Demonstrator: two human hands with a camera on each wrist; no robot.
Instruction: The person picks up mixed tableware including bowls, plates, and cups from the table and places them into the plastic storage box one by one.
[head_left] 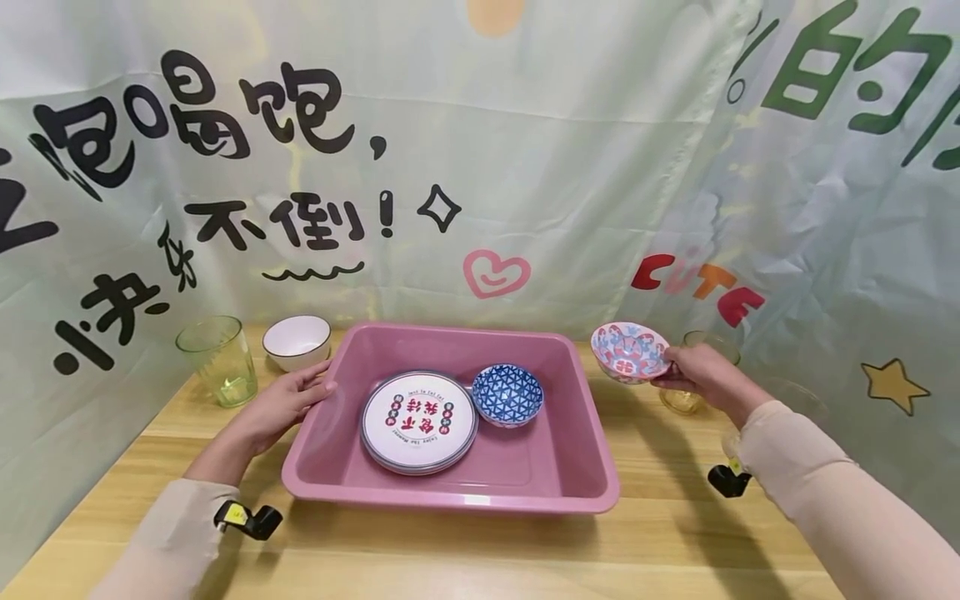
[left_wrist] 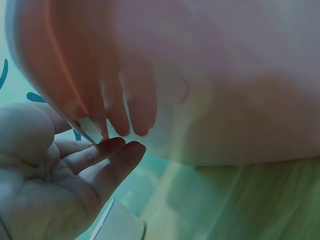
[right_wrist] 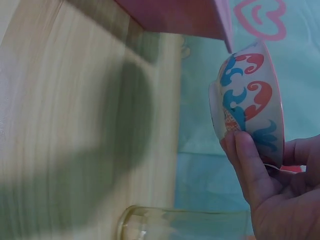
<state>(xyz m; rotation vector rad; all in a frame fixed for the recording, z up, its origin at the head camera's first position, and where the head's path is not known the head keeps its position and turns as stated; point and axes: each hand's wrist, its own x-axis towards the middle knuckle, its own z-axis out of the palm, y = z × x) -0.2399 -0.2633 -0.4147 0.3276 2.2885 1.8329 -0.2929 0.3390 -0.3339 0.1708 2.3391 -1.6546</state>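
A pink plastic basin stands on the wooden table. My left hand holds its left rim; in the left wrist view the fingers are against the outer wall and the thumb goes behind the rim. Inside the basin lie a stack of white plates with red lettering and a blue-and-white patterned bowl. Off the basin's right side, my right hand grips the rim of a red-and-blue patterned bowl. The right wrist view shows that bowl raised above the table, fingers under its outside.
To the left are a green glass and a white bowl with a dark rim. A yellowish glass stands partly behind my right hand, and a clear item is behind the right forearm. A printed curtain encloses the back.
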